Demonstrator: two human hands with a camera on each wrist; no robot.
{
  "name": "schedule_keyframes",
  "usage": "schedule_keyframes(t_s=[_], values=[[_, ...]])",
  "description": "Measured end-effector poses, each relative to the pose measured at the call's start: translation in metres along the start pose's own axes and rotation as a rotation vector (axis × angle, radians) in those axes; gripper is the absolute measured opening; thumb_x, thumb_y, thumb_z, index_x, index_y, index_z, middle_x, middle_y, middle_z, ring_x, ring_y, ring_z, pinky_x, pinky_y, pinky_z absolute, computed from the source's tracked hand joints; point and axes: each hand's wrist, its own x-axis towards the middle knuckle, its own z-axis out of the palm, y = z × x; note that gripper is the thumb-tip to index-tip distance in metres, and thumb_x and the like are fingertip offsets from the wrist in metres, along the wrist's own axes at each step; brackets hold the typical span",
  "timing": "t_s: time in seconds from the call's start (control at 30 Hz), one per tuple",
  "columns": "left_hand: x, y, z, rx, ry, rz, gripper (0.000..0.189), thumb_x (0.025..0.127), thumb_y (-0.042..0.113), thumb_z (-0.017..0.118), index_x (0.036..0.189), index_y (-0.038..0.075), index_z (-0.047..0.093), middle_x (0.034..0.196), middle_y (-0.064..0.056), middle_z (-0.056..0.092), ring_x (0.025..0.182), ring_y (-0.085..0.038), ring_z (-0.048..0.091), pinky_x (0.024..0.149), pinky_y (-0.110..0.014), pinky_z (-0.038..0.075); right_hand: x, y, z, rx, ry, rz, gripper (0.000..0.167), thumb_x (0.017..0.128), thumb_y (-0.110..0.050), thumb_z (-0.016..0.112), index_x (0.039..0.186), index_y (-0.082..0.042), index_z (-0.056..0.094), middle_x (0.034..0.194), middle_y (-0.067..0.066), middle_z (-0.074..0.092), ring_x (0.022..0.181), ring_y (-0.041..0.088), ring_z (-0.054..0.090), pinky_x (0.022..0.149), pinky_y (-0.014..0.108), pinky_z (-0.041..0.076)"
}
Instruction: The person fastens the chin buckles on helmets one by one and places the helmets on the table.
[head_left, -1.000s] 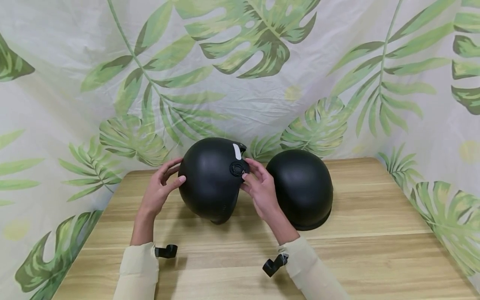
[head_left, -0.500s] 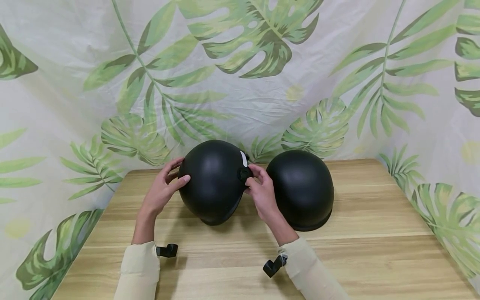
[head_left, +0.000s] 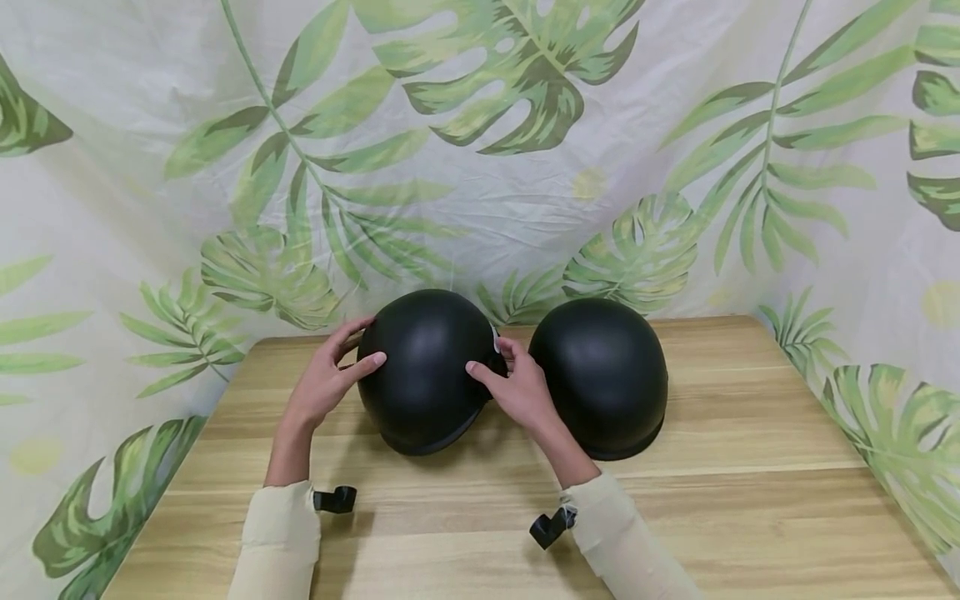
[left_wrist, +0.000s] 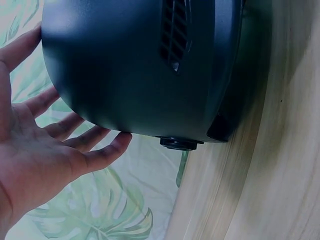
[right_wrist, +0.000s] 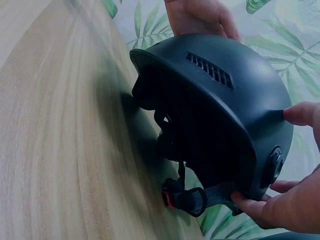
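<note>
A black helmet (head_left: 423, 375) is held between my two hands, its smooth shell facing me in the head view. My left hand (head_left: 322, 383) cups the helmet's left side, thumb in front and fingers spread around the back. On the other side, my right hand (head_left: 521, 387) grips the edge near the round side knob (right_wrist: 274, 162), thumb on the shell. From the right wrist, the helmet's dark hollow shows, with a chin strap (right_wrist: 217, 196) and a buckle (right_wrist: 170, 197) with a red part. I cannot tell whether its rim touches the table.
A second black helmet (head_left: 600, 379) sits dome up on the wooden table (head_left: 750, 500), close to my right hand. Behind the table hangs a leaf-patterned cloth (head_left: 480, 217). Small black devices (head_left: 335, 500) are strapped at both wrists.
The held helmet has turned, its white patch and side knob swinging right and mostly out of sight. It has tipped lower. My right thumb has shifted onto the shell.
</note>
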Motion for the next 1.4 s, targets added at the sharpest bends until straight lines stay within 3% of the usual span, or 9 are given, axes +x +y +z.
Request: schedule_keyframes(t_s=[0.23, 0.43, 0.57, 0.87, 1.13, 1.4], values=[[0.002, -0.002, 0.003, 0.019, -0.022, 0.019, 0.072, 0.102, 0.031, 0.075, 0.165, 0.020, 0.043, 0.171, -0.013, 0.039, 0.159, -0.041, 0.036, 0.118, -0.068, 0.042, -0.004, -0.004, 0.001, -0.049, -0.027, 0.012, 0.079, 0.097, -0.043, 0.077, 0.161, -0.010, 0.046, 0.164, 0.019, 0.047, 0.153, 0.040, 0.046, 0.121, 0.058, 0.044], [0.003, -0.004, 0.006, 0.020, -0.043, 0.046, 0.073, 0.100, 0.027, 0.078, 0.164, 0.018, 0.044, 0.171, -0.013, 0.039, 0.161, -0.039, 0.033, 0.122, -0.071, 0.035, -0.007, 0.000, 0.004, -0.070, -0.078, 0.004, 0.085, 0.097, -0.046, 0.077, 0.168, -0.022, 0.036, 0.170, 0.020, 0.034, 0.157, 0.042, 0.039, 0.121, 0.063, 0.041], [0.002, -0.004, 0.007, 0.036, -0.057, 0.051, 0.075, 0.098, 0.027, 0.080, 0.164, 0.019, 0.045, 0.172, -0.012, 0.037, 0.161, -0.038, 0.032, 0.123, -0.073, 0.031, -0.006, 0.002, 0.006, -0.088, -0.090, 0.000, 0.088, 0.096, -0.049, 0.078, 0.169, -0.028, 0.033, 0.171, 0.018, 0.030, 0.153, 0.043, 0.043, 0.119, 0.064, 0.042], [0.003, -0.004, 0.008, 0.066, -0.067, 0.076, 0.072, 0.099, 0.023, 0.080, 0.162, 0.017, 0.048, 0.170, -0.013, 0.039, 0.160, -0.038, 0.032, 0.122, -0.073, 0.033, -0.004, 0.007, 0.007, -0.092, -0.110, 0.008, 0.091, 0.097, -0.047, 0.077, 0.171, -0.022, 0.029, 0.174, 0.019, 0.027, 0.158, 0.044, 0.036, 0.123, 0.066, 0.037], [0.004, -0.006, 0.009, 0.087, -0.063, 0.030, 0.074, 0.098, 0.027, 0.081, 0.162, 0.014, 0.047, 0.172, -0.015, 0.035, 0.161, -0.040, 0.029, 0.124, -0.072, 0.030, -0.002, 0.017, 0.010, -0.114, -0.130, -0.045, 0.090, 0.100, -0.047, 0.073, 0.172, -0.020, 0.027, 0.175, 0.018, 0.028, 0.161, 0.040, 0.032, 0.126, 0.065, 0.033], [0.000, -0.007, 0.001, 0.184, -0.057, -0.035, 0.081, 0.098, 0.042, 0.080, 0.166, 0.019, 0.041, 0.173, -0.017, 0.034, 0.157, -0.052, 0.036, 0.119, -0.073, 0.039, -0.001, 0.020, 0.012, -0.104, -0.144, -0.099, 0.087, 0.100, -0.037, 0.077, 0.171, -0.024, 0.030, 0.173, 0.019, 0.029, 0.153, 0.046, 0.043, 0.122, 0.063, 0.041]])
